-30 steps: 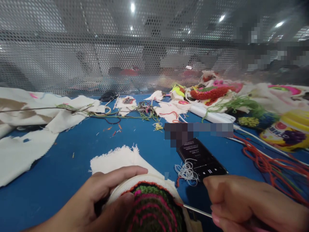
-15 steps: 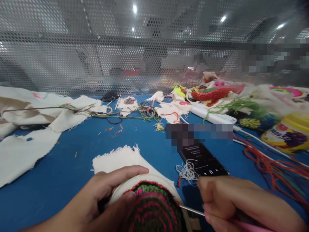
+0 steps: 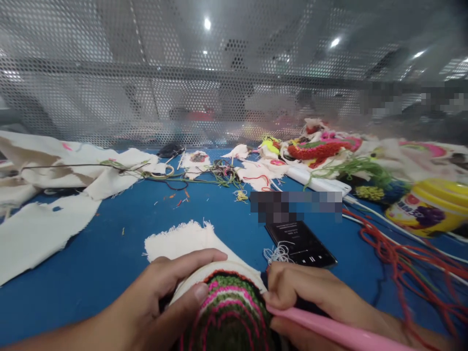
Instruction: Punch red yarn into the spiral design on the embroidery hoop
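Note:
My left hand [image 3: 161, 297] grips the rim of a round embroidery hoop [image 3: 215, 270] near the bottom edge, thumb pressed on the tufted green, pink and black pattern [image 3: 228, 317]. White cloth [image 3: 183, 239] stretched in the hoop spreads out behind it. My right hand [image 3: 310, 297] holds a pink punch needle tool [image 3: 329, 331], its tip against the right side of the pattern. The tool's metal needle is hidden.
A black phone [image 3: 300, 241] lies on the blue table [image 3: 127, 219] just beyond my right hand, with a tangle of white thread [image 3: 278, 253] beside it. Red yarn [image 3: 395, 253], a yellow tub [image 3: 427, 207], white cloth scraps [image 3: 40, 229] and a perforated metal screen [image 3: 183, 73] surround the work.
My right hand has moved left, bringing the pink tool up to the pattern; the bare metal needle seen earlier is now out of sight. My left hand keeps its grip.

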The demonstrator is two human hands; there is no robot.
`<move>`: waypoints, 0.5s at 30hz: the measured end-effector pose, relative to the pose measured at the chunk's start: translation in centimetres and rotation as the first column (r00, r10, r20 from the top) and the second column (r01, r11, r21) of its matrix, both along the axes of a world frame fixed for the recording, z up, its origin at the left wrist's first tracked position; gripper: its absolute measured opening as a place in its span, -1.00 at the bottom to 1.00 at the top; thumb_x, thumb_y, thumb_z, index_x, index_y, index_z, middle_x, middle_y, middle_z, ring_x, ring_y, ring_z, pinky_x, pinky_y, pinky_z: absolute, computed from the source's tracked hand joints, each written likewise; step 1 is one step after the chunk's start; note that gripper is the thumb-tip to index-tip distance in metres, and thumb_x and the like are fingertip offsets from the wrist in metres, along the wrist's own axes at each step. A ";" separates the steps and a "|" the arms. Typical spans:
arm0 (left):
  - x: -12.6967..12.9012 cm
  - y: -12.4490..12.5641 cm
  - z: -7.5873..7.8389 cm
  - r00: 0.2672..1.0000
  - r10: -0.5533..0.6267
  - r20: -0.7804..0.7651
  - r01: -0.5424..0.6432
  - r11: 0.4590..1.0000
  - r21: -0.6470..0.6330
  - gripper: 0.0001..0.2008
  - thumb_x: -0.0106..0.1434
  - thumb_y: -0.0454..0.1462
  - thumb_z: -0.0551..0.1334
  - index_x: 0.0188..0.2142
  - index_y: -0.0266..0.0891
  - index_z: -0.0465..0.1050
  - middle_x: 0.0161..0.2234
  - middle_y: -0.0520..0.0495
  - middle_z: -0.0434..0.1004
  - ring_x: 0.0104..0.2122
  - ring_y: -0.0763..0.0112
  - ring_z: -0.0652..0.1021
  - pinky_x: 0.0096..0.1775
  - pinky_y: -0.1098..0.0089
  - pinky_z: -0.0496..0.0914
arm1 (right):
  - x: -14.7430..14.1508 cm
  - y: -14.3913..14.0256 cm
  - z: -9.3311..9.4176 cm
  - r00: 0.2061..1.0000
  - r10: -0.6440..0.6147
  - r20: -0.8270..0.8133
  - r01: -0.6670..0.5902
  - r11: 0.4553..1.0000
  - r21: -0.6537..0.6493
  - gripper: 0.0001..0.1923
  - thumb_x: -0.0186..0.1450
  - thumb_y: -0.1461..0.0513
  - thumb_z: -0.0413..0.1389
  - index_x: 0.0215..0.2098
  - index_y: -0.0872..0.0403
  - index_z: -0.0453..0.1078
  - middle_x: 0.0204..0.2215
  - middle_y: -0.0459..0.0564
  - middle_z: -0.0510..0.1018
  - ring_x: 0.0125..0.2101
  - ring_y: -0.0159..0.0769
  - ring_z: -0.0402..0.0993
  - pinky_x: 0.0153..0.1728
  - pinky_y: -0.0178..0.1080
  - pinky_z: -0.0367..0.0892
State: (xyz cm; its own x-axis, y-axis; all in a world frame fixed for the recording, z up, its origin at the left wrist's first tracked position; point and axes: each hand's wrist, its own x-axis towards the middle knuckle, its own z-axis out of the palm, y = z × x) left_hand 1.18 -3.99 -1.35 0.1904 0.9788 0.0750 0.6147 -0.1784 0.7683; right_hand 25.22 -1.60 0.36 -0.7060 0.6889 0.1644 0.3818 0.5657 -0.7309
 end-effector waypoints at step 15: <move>0.5 0.0 0.5 0.999 0.034 0.005 -0.034 0.997 -0.066 -0.62 0.18 0.03 0.10 -0.10 0.06 0.50 -0.12 0.03 0.55 -0.13 0.20 0.52 -0.15 0.31 0.47 | 1.2 -0.6 -0.5 0.977 -0.178 -0.114 0.194 0.969 0.151 -0.73 0.25 0.22 -0.02 -0.59 0.06 0.08 -0.67 -0.16 0.26 -0.65 -0.47 0.20 -0.62 -0.41 0.10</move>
